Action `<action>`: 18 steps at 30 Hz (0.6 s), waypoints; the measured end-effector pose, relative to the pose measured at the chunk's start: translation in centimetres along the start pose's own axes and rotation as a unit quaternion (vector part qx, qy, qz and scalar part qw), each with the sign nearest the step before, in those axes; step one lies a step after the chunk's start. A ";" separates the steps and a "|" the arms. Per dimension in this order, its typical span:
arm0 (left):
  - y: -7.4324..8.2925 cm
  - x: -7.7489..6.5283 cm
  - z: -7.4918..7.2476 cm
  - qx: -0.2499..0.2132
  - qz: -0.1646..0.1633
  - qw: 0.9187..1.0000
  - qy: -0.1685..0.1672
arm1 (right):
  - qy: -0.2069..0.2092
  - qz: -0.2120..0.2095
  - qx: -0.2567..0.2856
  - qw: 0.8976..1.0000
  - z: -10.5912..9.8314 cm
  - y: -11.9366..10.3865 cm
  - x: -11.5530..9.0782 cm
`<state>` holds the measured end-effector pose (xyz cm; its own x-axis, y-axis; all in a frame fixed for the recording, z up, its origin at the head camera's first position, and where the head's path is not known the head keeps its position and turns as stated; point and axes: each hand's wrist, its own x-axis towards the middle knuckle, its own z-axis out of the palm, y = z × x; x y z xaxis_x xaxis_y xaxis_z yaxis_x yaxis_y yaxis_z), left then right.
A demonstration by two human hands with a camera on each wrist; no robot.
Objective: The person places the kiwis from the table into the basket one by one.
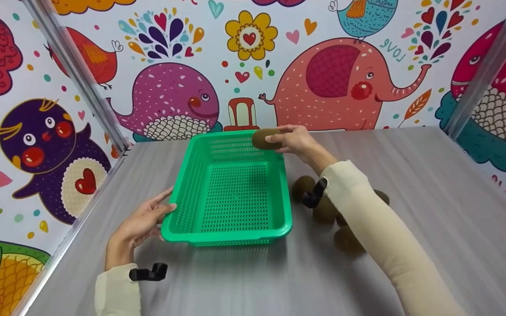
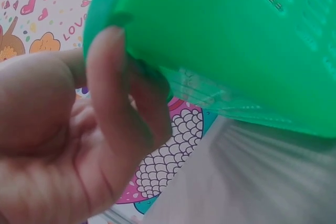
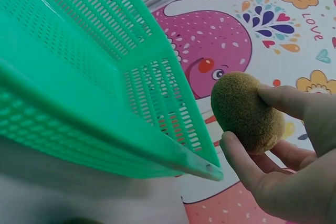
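Note:
My left hand (image 1: 141,221) grips the left side of a green plastic basket (image 1: 235,238), near its front corner. In the left wrist view the thumb lies over the rim (image 2: 100,22) and the other fingers curl below it on the outside. My right hand (image 1: 299,142) pinches a brown, fuzzy kiwi (image 3: 244,111) between thumb and fingers. That kiwi overlaps the basket's far right corner in the head view. The basket's slotted floor (image 1: 235,197) is bare. Beside the basket on the right, several more kiwis (image 1: 303,188) lie on the table, partly hidden by my right forearm.
The grey wood-grain table (image 1: 437,210) carries the basket and the loose kiwis. Walls with cartoon animals (image 1: 174,96) close it in behind and at both sides, joined by metal corner posts (image 1: 81,74). Black wrist cameras (image 1: 149,272) sit on both sleeves.

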<state>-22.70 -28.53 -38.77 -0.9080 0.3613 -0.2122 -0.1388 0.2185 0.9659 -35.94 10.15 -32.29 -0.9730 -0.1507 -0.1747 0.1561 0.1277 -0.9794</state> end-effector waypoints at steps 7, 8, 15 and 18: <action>0.3 -0.1 0.1 0.016 -0.007 1.000 0.005 | 0.005 0.018 0.016 1.000 1.8 0.5 1.1; 0.3 -0.1 0.1 0.018 -0.007 1.000 0.005 | 0.006 0.020 0.021 1.000 2.1 0.4 1.2; 0.2 0.0 0.1 0.023 -0.007 1.000 0.009 | 0.006 0.040 0.044 0.998 3.7 0.1 1.9; 0.2 0.1 0.0 0.023 -0.006 1.000 0.009 | 0.009 0.045 0.043 0.998 4.3 0.0 2.4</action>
<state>-22.83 -28.44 -38.57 -0.9135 0.3419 -0.2208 -0.1316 0.2652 0.9552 -37.49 5.57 -33.14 -0.9573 -0.1244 -0.2608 0.2558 0.0552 -0.9652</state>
